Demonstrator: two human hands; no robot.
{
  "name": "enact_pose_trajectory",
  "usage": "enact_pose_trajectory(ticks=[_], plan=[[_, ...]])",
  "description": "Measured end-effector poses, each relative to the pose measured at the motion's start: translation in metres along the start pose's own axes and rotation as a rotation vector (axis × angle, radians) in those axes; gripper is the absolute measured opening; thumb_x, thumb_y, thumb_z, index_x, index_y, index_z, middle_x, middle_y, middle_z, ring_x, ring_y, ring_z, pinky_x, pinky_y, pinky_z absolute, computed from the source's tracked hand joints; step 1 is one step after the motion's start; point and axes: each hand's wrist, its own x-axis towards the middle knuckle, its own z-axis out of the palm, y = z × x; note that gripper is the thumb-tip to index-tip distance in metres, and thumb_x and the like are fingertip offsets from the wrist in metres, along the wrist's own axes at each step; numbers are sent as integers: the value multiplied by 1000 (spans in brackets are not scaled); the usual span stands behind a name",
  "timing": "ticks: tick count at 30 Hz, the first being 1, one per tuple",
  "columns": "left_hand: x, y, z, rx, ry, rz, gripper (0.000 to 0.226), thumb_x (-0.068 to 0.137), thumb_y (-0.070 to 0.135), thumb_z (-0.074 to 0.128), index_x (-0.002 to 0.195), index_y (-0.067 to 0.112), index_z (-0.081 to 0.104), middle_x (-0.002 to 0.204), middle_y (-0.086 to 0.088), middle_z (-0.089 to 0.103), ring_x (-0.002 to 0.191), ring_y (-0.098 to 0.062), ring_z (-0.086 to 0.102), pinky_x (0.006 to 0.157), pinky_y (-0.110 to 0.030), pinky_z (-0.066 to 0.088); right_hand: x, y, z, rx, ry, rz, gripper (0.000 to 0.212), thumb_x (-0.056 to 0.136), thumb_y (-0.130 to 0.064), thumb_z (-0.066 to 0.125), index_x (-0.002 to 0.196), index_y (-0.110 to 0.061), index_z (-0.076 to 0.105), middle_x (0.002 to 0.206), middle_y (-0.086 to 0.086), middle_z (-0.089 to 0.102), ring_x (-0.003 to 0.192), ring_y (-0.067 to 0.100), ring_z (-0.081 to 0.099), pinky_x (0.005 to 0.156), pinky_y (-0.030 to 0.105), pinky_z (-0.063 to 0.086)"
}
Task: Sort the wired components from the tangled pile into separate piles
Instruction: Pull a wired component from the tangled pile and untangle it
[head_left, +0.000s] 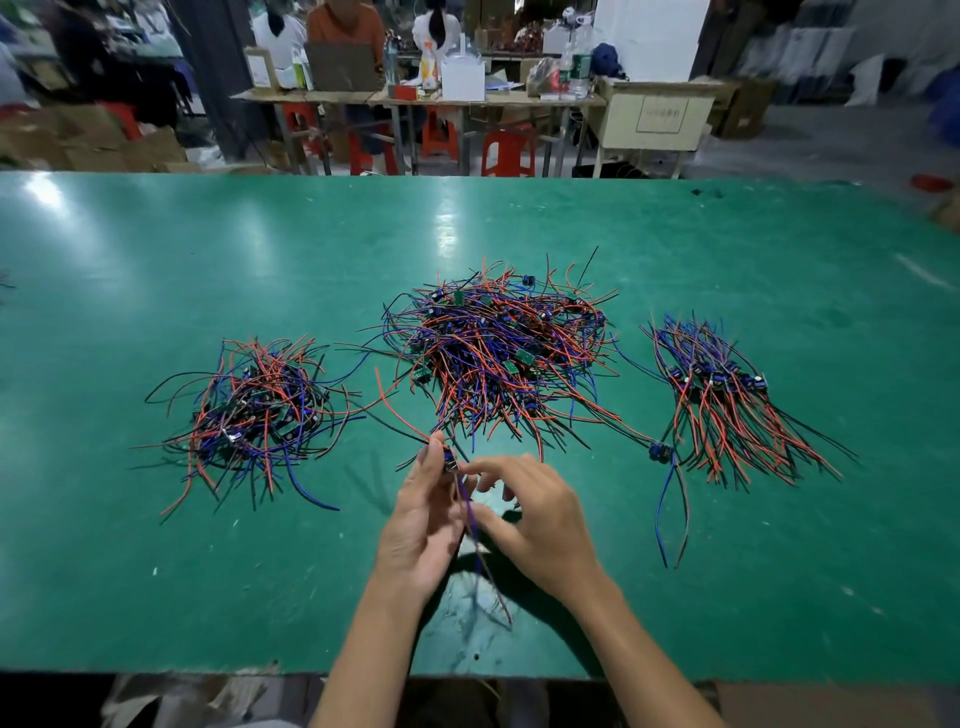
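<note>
A large tangled pile (498, 348) of small boards with red, blue and black wires lies mid-table. A looser sorted pile (254, 415) sits to the left. A combed pile (727, 400) with wires fanned toward me lies to the right. One stray component (658, 451) rests between the middle and right piles, its blue wires trailing toward me. My left hand (421, 525) pinches a small wired component (450, 462) near the front of the big pile. My right hand (540, 525) is beside it, fingers curled around the blue wires hanging from that component.
The green table (156, 597) has bare room at the front left and front right. Its near edge runs just below my forearms. Beyond the far edge stand benches, red stools and seated people.
</note>
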Motion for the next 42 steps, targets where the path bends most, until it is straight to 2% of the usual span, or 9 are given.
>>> enact_pose_trajectory(ticks=[6, 9, 11, 18, 24, 28, 33, 39, 42], plan=[[-1, -6, 5, 11, -31, 83, 9, 81, 12, 68, 89, 13, 66, 77, -1, 68, 68, -9, 65, 66, -20, 57, 4, -1, -5, 254, 54, 290, 18, 88, -55, 69, 91, -38, 74, 87, -15, 74, 70, 9, 62, 62, 19, 46], [0, -7, 3, 64, -21, 109, 6, 79, 14, 69, 79, 17, 73, 78, -1, 69, 71, -9, 66, 75, -21, 57, 7, 1, -7, 495, 46, 499, 27, 88, -51, 72, 88, -25, 78, 78, -3, 76, 63, 14, 64, 60, 33, 48], [1, -8, 2, 84, -18, 119, 9, 79, 14, 69, 74, 18, 76, 77, 0, 69, 70, -8, 66, 80, -22, 55, 8, 1, -10, 661, 44, 559, 28, 87, -43, 71, 90, -15, 78, 77, 3, 77, 67, 10, 69, 63, 33, 49], [1, -16, 3, 170, 41, 215, 4, 76, 12, 70, 80, 14, 71, 75, 0, 71, 71, -7, 67, 86, -25, 51, 10, -3, -17, 825, -4, 593, 2, 88, -18, 76, 86, -17, 76, 76, 2, 76, 69, 6, 67, 66, 20, 52], [-1, -21, 5, 278, 72, 287, 14, 70, 22, 78, 79, 15, 70, 74, -3, 72, 72, -10, 68, 80, -22, 53, 10, 0, -21, 894, 92, 649, 12, 89, -5, 74, 97, -13, 74, 77, 0, 75, 70, 11, 71, 64, 18, 54], [0, -27, 10, 363, 159, 327, 18, 64, 32, 84, 71, 17, 78, 75, -5, 73, 71, -13, 67, 74, -22, 55, 11, 3, -24, 981, 165, 698, 26, 90, 0, 71, 113, -12, 70, 84, 9, 75, 78, 17, 74, 69, 25, 56], [-2, -33, 11, 451, 216, 398, 20, 73, 25, 82, 83, 9, 76, 81, -9, 76, 75, -11, 69, 72, -17, 55, 10, 6, -22, 1012, 259, 721, 43, 91, -2, 71, 130, -11, 57, 85, 5, 76, 80, 19, 74, 71, 27, 60], [-4, -25, 11, 391, 305, 439, 26, 70, 22, 82, 91, 9, 75, 81, -3, 77, 75, -9, 69, 70, -16, 54, 10, 13, -22, 1128, 349, 787, 35, 95, -4, 65, 125, -18, 55, 90, 3, 75, 80, 21, 76, 67, 23, 58], [-2, -12, 9, 347, 404, 501, 40, 74, 17, 83, 110, 15, 65, 88, 1, 75, 79, -10, 67, 70, -16, 54, 9, 15, -21, 1089, 327, 774, 33, 95, -7, 67, 123, -21, 58, 89, 0, 73, 80, 19, 75, 66, 22, 56]])
